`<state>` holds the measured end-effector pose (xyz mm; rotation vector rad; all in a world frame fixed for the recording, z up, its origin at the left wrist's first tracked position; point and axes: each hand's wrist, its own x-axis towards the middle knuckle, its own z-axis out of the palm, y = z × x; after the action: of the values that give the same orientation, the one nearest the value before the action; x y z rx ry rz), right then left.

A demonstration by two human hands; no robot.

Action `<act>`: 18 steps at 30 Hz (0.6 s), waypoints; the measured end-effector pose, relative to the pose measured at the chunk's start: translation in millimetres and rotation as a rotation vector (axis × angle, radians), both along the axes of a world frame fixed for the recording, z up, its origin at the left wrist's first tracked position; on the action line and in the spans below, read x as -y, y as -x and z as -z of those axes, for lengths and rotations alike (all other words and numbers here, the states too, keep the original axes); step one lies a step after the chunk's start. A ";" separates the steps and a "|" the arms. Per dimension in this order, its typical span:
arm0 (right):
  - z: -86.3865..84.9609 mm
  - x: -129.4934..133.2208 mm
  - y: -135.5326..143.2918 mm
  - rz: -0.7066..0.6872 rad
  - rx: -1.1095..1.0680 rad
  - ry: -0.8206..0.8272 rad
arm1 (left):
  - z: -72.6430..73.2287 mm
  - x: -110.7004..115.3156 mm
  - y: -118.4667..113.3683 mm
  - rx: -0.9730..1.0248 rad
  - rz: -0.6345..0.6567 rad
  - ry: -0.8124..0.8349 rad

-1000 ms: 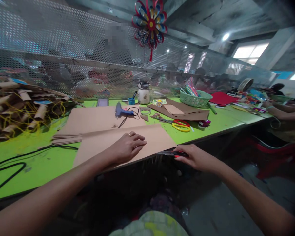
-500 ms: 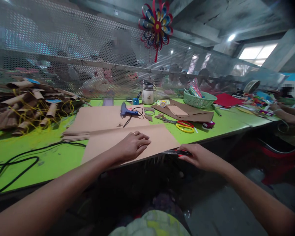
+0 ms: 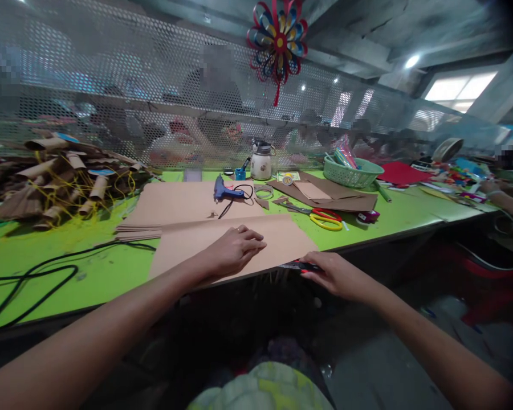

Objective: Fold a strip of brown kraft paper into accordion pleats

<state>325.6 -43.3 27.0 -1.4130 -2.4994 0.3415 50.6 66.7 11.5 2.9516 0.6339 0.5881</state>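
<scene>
My left hand (image 3: 235, 250) lies palm down on a sheet of brown kraft paper (image 3: 192, 242), fingers stretched out and holding nothing. The sheet reaches the table's front edge, partly over a stack of similar brown paper (image 3: 166, 202). At the sheet's lower right edge, my right hand (image 3: 336, 273) is closed around what looks like a utility knife (image 3: 308, 266) with a black and red handle. Its thin grey blade points left along the paper's edge. Fingers cover most of the handle.
A blue glue gun (image 3: 228, 192) rests on the stack. Red-and-yellow-handled scissors (image 3: 325, 218), a tape roll (image 3: 264, 191), a jar (image 3: 261, 162) and a green basket (image 3: 353, 172) stand beyond. Paper tubes with yellow string (image 3: 72, 176) pile up left, near a black cable (image 3: 38, 267). Another person's arm (image 3: 508, 196) is far right.
My right hand and the blade have shifted slightly left along the paper's front edge. The left hand stays flat on the sheet. The whole view has shifted a little.
</scene>
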 end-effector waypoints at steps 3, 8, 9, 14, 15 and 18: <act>0.1 5.5 -2.9 0.003 -0.022 0.020 | 0.6 -0.7 0.0 0.004 0.004 0.007; -0.3 7.2 1.4 0.009 -0.038 0.030 | 0.5 -1.4 0.1 -0.007 0.006 0.001; -0.3 6.0 5.1 0.002 -0.034 0.029 | 0.5 -1.4 0.1 -0.007 0.006 -0.001; 1.5 -0.2 31.4 -0.045 -0.033 0.031 | 2.2 -1.9 0.4 0.004 0.008 -0.010; 2.0 -0.4 36.3 -0.047 -0.036 0.029 | 2.7 -2.1 0.4 0.004 0.010 -0.013; 2.7 1.1 47.6 -0.050 -0.044 0.022 | 3.7 -2.7 0.3 0.002 0.021 -0.024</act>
<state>278.0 -44.4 24.3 -1.3383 -2.5061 0.4070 50.4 69.4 7.8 2.9756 0.5992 0.6003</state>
